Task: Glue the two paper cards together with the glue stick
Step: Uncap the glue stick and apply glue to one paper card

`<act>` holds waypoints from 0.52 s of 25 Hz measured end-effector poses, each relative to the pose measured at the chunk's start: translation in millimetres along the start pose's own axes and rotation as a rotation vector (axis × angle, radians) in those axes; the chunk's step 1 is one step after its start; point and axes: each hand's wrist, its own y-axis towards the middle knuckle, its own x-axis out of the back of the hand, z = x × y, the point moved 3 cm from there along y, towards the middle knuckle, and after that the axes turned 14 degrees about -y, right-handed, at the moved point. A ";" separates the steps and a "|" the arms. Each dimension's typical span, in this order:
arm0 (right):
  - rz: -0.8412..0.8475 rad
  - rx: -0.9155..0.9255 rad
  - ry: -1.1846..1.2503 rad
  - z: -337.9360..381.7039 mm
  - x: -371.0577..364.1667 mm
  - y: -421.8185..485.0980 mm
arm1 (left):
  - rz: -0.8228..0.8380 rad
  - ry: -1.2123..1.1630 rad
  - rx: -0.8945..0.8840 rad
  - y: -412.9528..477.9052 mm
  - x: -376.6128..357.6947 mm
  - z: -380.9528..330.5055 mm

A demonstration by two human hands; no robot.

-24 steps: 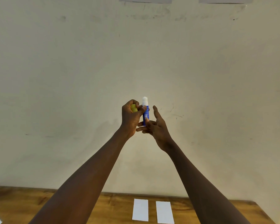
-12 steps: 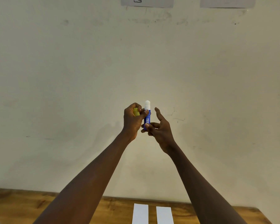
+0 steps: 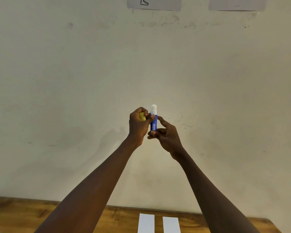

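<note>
The glue stick (image 3: 153,122) stands upright in the air, its long axis vertical, the white glue end up and bare above the blue barrel. It is held out in front of the wall (image 3: 57,81), well above the desk (image 3: 32,214).

The left hand (image 3: 139,126) is curled around the barrel's upper half from the left, thumb tip pressed on the blue label, and the same hand tucks the yellow cap (image 3: 142,116) in against its fingers. The right hand (image 3: 168,135) meets the stick from the right and below: its lower fingers pinch the base of the barrel, while the forefinger is raised and loose beside the label, so this hand is only half closed. This looks like a twist of the base to wind the glue out, though that is a judgement.

The two paper cards lie far below, flat on the desk, side by side with a narrow gap, long axes running near to far: the left card (image 3: 146,222) and the right card (image 3: 171,224). Both are between the forearms, so either hand must drop straight down and toward the person to reach them; the right hand is slightly nearer the right card.
</note>
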 end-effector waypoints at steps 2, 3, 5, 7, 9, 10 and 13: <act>0.099 -0.014 0.043 1.8 1.0 0.3 | 0.003 -0.011 0.005 -0.8 2.1 -0.1; 0.113 -0.023 0.044 1.7 1.3 1.2 | -0.002 -0.012 0.009 -1.1 2.4 -0.1; 0.066 -0.018 -0.001 0.9 0.5 4.8 | -0.018 -0.019 0.020 -1.6 2.1 -1.1; -0.033 0.006 -0.042 1.5 -0.4 6.6 | -0.014 -0.059 0.036 -2.3 0.7 -1.8; -0.108 0.027 -0.031 0.7 -0.9 7.5 | -0.006 -0.097 0.052 -5.2 -0.5 -1.6; -0.121 0.034 -0.015 -0.4 -1.1 7.3 | -0.004 -0.103 0.059 -7.1 -0.8 -1.2; -0.139 0.036 0.029 -7.3 -5.3 3.1 | 0.004 -0.084 0.070 -12.2 1.3 4.0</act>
